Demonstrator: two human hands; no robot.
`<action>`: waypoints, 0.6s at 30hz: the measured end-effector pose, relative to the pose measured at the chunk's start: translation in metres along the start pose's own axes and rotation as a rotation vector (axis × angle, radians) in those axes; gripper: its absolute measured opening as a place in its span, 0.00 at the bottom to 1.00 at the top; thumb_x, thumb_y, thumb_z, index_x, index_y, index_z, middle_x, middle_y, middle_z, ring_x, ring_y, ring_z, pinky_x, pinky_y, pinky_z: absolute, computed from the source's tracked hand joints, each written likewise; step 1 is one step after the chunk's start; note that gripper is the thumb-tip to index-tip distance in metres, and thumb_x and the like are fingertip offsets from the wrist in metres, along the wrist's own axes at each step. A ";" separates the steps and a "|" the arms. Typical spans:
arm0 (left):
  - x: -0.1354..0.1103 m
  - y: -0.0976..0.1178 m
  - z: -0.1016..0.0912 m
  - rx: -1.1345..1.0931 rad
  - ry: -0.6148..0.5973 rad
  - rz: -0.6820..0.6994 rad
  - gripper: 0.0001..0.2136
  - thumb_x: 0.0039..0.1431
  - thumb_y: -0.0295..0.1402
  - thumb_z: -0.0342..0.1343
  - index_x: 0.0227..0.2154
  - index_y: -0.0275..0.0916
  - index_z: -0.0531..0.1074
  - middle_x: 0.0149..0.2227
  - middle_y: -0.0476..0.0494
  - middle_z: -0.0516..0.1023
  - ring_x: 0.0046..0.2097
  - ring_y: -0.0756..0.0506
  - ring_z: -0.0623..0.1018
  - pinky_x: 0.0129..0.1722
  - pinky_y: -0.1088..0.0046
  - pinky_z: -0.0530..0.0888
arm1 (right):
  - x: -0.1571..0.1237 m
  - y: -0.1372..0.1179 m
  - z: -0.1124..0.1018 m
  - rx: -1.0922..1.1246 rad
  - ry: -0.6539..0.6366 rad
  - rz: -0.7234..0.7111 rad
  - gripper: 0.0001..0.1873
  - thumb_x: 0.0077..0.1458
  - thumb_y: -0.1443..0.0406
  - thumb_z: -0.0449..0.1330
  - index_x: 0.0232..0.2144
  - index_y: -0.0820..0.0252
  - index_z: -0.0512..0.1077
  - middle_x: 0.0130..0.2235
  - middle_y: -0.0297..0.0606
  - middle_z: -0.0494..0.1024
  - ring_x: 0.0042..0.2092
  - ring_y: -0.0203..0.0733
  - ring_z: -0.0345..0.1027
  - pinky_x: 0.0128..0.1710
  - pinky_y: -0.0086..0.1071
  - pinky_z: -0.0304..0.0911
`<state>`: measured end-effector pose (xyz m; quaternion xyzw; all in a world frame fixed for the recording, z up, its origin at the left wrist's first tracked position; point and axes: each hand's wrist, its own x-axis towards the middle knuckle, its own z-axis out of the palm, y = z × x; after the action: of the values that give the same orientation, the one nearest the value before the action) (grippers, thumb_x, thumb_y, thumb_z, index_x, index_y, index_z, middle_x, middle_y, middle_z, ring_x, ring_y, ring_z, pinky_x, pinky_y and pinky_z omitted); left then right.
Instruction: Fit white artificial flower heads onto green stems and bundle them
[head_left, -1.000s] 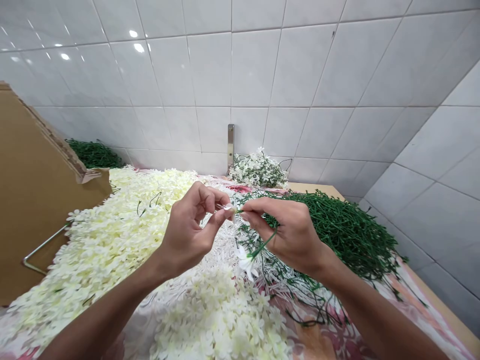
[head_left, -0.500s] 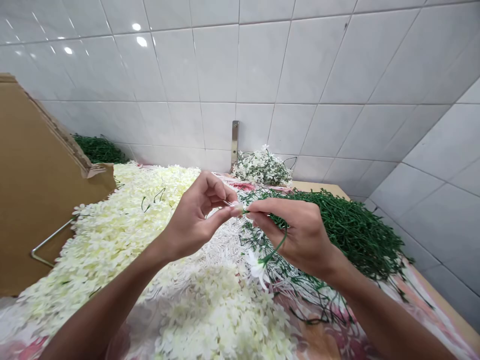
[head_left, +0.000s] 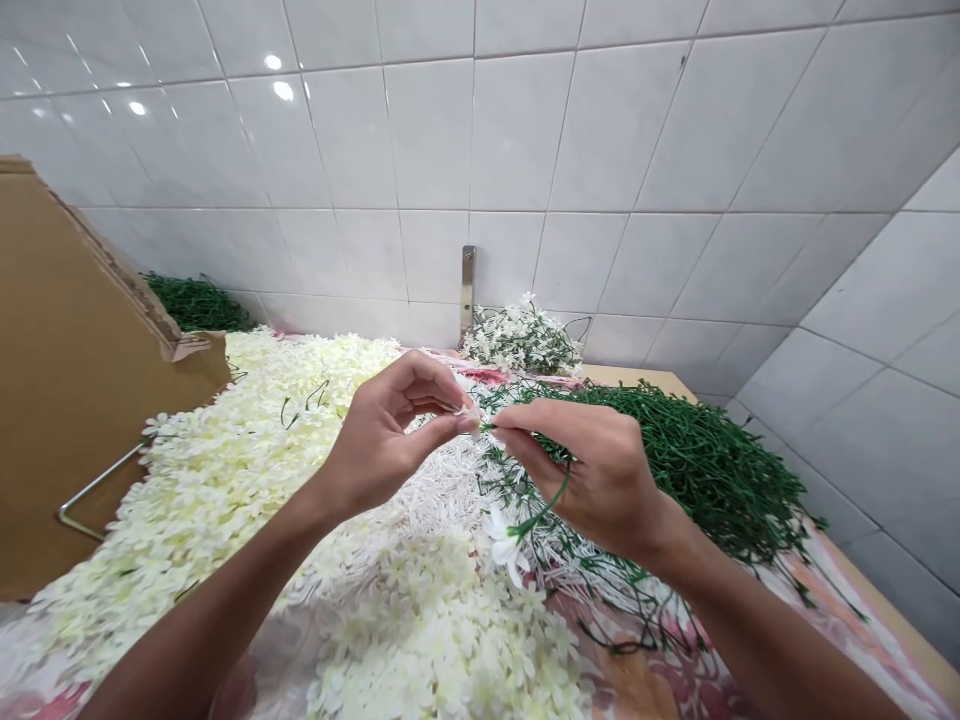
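White blossom [head_left: 468, 412] sits pinched between thumb and fingers of the left hand [head_left: 379, 435], tip to tip with the green wire stem [head_left: 550, 503] gripped closed in the right hand [head_left: 604, 470] (both held up, clear of the heaps). A second blossom [head_left: 504, 545] dangles below. Beyond spread cream blossoms [head_left: 225, 480], a pile of green stems [head_left: 712, 470] and a white tiled wall [head_left: 427, 130].

I have both forearms [head_left: 210, 610] reaching in from the lower corners, with my left hand [head_left: 382, 440] and right hand [head_left: 596, 475] raised, fingertips just apart. My left thumb [head_left: 442, 428] and forefinger pinch together; my right fingers [head_left: 540, 430] curl inward, palm down.
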<state>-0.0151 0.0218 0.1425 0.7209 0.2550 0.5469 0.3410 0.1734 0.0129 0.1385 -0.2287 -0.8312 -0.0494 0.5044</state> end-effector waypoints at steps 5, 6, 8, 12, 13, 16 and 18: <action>-0.007 -0.003 0.005 0.197 0.129 0.248 0.09 0.50 0.20 0.61 0.31 0.38 0.70 0.31 0.49 0.75 0.36 0.50 0.78 0.38 0.75 0.77 | 0.000 -0.001 -0.002 -0.007 -0.029 0.099 0.03 0.55 0.70 0.58 0.30 0.61 0.72 0.25 0.32 0.77 0.25 0.29 0.68 0.27 0.23 0.64; -0.008 -0.003 0.005 0.219 0.134 0.272 0.09 0.50 0.20 0.61 0.32 0.38 0.71 0.31 0.49 0.76 0.36 0.50 0.78 0.38 0.74 0.77 | 0.000 -0.001 -0.002 0.003 -0.039 0.118 0.03 0.55 0.70 0.59 0.30 0.62 0.72 0.25 0.31 0.76 0.24 0.29 0.67 0.26 0.23 0.64; -0.009 -0.005 0.003 0.280 0.122 0.304 0.09 0.51 0.20 0.61 0.33 0.39 0.71 0.31 0.48 0.77 0.35 0.49 0.78 0.37 0.73 0.78 | 0.001 -0.001 -0.003 0.044 -0.057 0.162 0.03 0.56 0.69 0.59 0.30 0.62 0.72 0.24 0.31 0.76 0.24 0.29 0.68 0.25 0.23 0.64; -0.010 -0.007 0.002 0.411 0.100 0.402 0.11 0.51 0.20 0.60 0.35 0.40 0.72 0.32 0.47 0.78 0.36 0.48 0.78 0.37 0.70 0.77 | 0.001 -0.001 -0.001 0.191 -0.093 0.284 0.04 0.57 0.68 0.58 0.31 0.64 0.73 0.25 0.33 0.76 0.25 0.30 0.71 0.25 0.22 0.65; -0.009 -0.007 0.002 0.429 0.103 0.447 0.11 0.50 0.19 0.60 0.35 0.40 0.71 0.32 0.47 0.78 0.35 0.48 0.78 0.36 0.70 0.77 | 0.000 -0.001 0.000 0.224 -0.100 0.308 0.04 0.57 0.68 0.58 0.31 0.65 0.73 0.25 0.33 0.76 0.25 0.30 0.71 0.25 0.22 0.66; -0.007 -0.008 0.003 0.447 0.104 0.542 0.11 0.51 0.19 0.59 0.35 0.40 0.69 0.30 0.48 0.76 0.34 0.48 0.77 0.34 0.71 0.75 | 0.000 -0.002 0.002 0.312 -0.115 0.345 0.04 0.57 0.69 0.58 0.33 0.66 0.73 0.25 0.33 0.77 0.26 0.30 0.72 0.27 0.22 0.67; -0.006 -0.008 0.003 0.454 0.089 0.542 0.11 0.51 0.18 0.59 0.34 0.39 0.68 0.30 0.48 0.74 0.34 0.49 0.76 0.34 0.71 0.74 | 0.001 -0.002 0.003 0.360 -0.120 0.360 0.04 0.57 0.70 0.58 0.34 0.66 0.73 0.26 0.33 0.77 0.27 0.29 0.73 0.28 0.21 0.67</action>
<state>-0.0139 0.0216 0.1320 0.7951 0.1843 0.5778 0.0033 0.1703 0.0122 0.1381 -0.2819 -0.8010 0.2036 0.4874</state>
